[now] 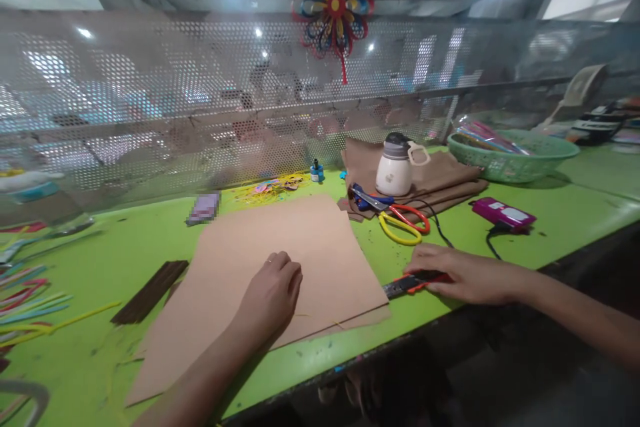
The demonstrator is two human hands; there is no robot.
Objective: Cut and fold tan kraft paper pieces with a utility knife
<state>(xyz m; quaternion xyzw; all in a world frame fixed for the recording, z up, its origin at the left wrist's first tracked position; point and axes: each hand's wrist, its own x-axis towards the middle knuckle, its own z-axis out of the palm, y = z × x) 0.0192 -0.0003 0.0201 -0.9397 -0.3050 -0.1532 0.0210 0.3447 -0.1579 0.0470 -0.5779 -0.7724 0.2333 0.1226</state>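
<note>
My left hand (274, 287) rests on a large tan sheet of cardboard (295, 234), its fingers curled in and nothing showing in them. Under the near right edge of this sheet, another tan layer peeks out. My right hand (450, 274) is closed around an orange and black utility knife (413, 282), low over the table's front edge. The knife's front end reaches the right corner of the cardboard. Just beyond that hand lie scissors (400, 227) with one red and one yellow handle. A dark brown strip bundle (150, 292) lies left of the cardboard.
Behind the scissors, a white thermos jug (394, 167) stands on folded brown material (443, 180). A purple device (503, 214) with a black cable and a green basket (515, 157) sit at right. Coloured strips (30, 304) spread at left. A perforated metal screen (200, 100) borders the back.
</note>
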